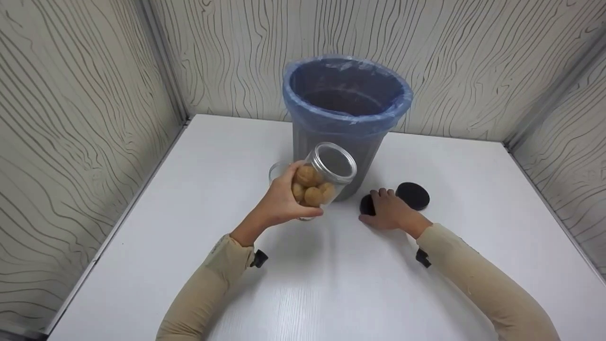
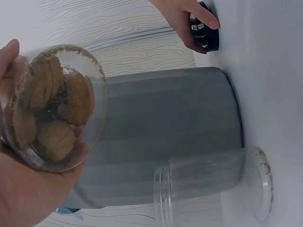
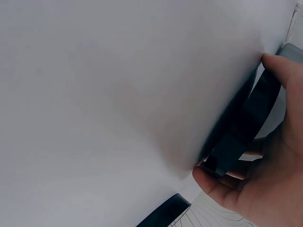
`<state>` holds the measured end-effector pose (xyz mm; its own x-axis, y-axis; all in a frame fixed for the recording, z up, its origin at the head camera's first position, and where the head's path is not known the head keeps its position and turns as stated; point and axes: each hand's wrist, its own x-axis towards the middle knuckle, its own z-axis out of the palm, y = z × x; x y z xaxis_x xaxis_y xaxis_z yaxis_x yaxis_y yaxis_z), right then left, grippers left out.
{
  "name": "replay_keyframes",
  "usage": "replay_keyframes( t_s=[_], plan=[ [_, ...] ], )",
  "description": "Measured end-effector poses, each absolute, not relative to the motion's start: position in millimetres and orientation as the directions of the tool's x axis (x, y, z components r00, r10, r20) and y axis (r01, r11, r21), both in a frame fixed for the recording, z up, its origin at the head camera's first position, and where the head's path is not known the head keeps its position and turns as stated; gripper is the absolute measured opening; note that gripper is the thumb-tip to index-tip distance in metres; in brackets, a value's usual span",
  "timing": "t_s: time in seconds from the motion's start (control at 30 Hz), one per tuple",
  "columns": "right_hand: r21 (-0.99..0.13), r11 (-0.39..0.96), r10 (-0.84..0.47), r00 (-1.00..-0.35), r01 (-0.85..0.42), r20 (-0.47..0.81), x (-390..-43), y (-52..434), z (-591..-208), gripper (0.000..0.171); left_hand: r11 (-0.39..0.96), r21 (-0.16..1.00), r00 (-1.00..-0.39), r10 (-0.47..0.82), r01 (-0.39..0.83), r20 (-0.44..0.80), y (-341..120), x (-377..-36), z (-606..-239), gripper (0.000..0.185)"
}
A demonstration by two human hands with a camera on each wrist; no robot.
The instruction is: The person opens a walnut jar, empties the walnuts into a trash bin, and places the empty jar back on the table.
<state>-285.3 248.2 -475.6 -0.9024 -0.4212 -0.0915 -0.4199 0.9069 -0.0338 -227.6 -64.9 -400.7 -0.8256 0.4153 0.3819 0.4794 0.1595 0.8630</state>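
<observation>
White table [image 1: 189,189]: 2 jars [image 1: 318,180], 2 lids [image 1: 413,195].

Two jars [image 1: 326,177], two lids [image 1: 413,195], one bin [image 1: 345,113]

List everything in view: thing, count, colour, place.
jar with walnuts: 1, clear, held tilted above the table near the bin
walnuts: several, brown, inside the held jar
empty jar: 1, clear, standing on the table beside the bin
lids: 2, black, on the table right of the bin
bin: 1, grey with blue liner, at the back of the table
table: 1, white
left hand: grips the jar with walnuts
right hand: grips the nearer lid
</observation>
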Motion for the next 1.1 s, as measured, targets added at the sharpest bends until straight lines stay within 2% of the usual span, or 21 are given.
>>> replay_keyframes(
  t_s=[0.4, 0.77, 0.93, 1.1],
  plan=[
    [-0.038, 0.913, -0.408, -0.906, -0.406, -0.111, -284, 248, -476, 0.093, 0.149, 0.858, -0.818, 0.417, 0.491, 0.396, -64, -229, -403, 0.099],
    [-0.044, 0.917, -0.398, -0.912, -0.396, -0.102, -285, 250, -473, 0.093, 0.142, 0.863, -0.821, 0.414, 0.485, 0.393, -64, -227, -395, 0.103],
    [-0.066, 0.901, -0.430, -0.902, -0.428, -0.022, -285, 252, -463, 0.081, 0.147, 0.860, -0.821, 0.412, 0.489, 0.396, -66, -227, -394, 0.101],
    [-0.140, 0.879, -0.448, -0.890, -0.457, 0.089, -286, 252, -444, 0.068, 0.130, 0.857, -0.817, 0.399, 0.499, 0.416, -69, -229, -391, 0.100]
  ],
)
